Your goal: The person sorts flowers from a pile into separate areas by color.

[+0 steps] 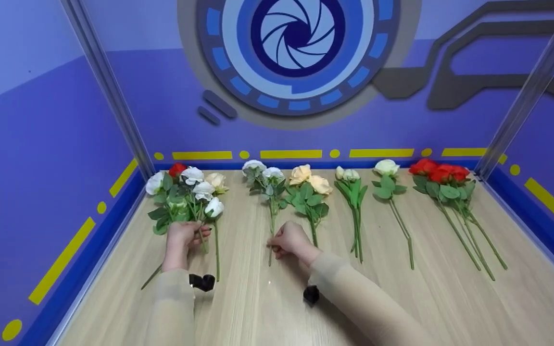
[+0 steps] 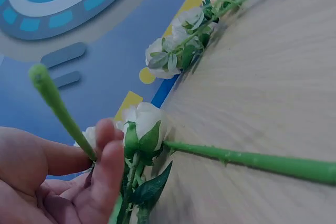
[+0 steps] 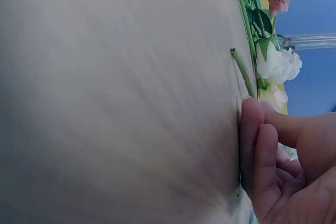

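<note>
Booth-like work space: printed blue-purple wall panels [image 1: 161, 105], shiny corner posts [image 1: 107, 81], wood-grain tabletop [image 1: 258, 315] between.

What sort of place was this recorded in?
Probably a purpose-built recording or demo booth rather than a home: printed blue-purple wall panels with a large aperture-like emblem, metal-looking corner posts, and a wood-grain table with flowers laid out across it.

The wood-grain table [image 1: 238, 307] bears 2 peach roses [image 1: 301, 175]; left of them, mixed flowers [image 1: 204, 191]; right, buds [image 1: 351, 175], 1 cream rose [image 1: 386, 167], red roses [image 1: 449, 173].
</note>
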Available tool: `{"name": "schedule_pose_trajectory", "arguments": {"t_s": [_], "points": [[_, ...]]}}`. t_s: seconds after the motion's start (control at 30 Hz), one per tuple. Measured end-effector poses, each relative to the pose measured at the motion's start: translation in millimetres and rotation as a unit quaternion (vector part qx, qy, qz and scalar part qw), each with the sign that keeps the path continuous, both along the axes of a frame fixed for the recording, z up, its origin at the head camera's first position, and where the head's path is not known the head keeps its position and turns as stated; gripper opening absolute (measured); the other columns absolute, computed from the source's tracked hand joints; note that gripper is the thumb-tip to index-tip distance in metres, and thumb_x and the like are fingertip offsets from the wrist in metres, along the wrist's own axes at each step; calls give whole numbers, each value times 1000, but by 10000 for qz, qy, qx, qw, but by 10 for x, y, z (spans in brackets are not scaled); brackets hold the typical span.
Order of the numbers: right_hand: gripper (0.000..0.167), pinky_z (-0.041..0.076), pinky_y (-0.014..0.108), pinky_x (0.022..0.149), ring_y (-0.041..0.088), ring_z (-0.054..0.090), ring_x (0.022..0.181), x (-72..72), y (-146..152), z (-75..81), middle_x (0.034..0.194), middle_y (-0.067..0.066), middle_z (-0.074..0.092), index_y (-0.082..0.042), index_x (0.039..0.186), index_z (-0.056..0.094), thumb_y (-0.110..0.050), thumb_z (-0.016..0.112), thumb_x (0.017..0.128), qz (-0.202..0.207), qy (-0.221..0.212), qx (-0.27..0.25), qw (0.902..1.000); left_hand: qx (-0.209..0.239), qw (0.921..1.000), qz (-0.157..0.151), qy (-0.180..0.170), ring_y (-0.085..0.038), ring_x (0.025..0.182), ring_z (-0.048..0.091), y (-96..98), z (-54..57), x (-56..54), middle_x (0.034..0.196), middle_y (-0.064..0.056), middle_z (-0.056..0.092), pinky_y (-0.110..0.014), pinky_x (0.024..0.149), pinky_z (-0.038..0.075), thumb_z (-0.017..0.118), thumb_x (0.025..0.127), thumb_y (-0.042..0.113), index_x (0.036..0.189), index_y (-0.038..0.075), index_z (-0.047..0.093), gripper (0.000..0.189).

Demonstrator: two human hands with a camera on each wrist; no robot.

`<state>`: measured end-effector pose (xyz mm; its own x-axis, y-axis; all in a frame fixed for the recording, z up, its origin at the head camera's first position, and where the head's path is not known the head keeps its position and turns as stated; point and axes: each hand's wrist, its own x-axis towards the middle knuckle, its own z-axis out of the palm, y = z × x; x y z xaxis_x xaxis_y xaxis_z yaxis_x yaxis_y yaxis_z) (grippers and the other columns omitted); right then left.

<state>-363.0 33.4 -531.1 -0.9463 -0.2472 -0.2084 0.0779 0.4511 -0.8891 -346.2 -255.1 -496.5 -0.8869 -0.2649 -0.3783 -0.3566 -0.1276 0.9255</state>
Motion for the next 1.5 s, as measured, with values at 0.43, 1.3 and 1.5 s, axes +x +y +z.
{"name": "schedule_pose_trajectory", "arguments": {"t_s": [0.43,1.3,1.5], "points": [[20,61,29,54,9,62,45,16,52,-13,64,6,71,3,80,75,-11,75,94,-27,61,-95,9999,211,9971,403,606,-14,71,74,74,15,58,91,-14,74,-27,71,64,47,107,0,143,-19,43,42],[18,62,27,67,7,68,69,319,-46,355,88,16,78,9,103,73,-8,70,97,419,569,-1311,9889,500,9779,-850,1844,-15,77,77,1305,213,59,88,-13,78,-27,72,64,60,100,-5,115,-14,57,18],[13,58,21,63,6,67,68,367,158,354,85,12,77,8,100,70,-4,69,97,536,691,-1269,9881,-215,9712,-1356,1945,-24,88,79,1372,186,113,101,-24,76,-33,78,65,63,100,1,122,-15,60,27]]}}
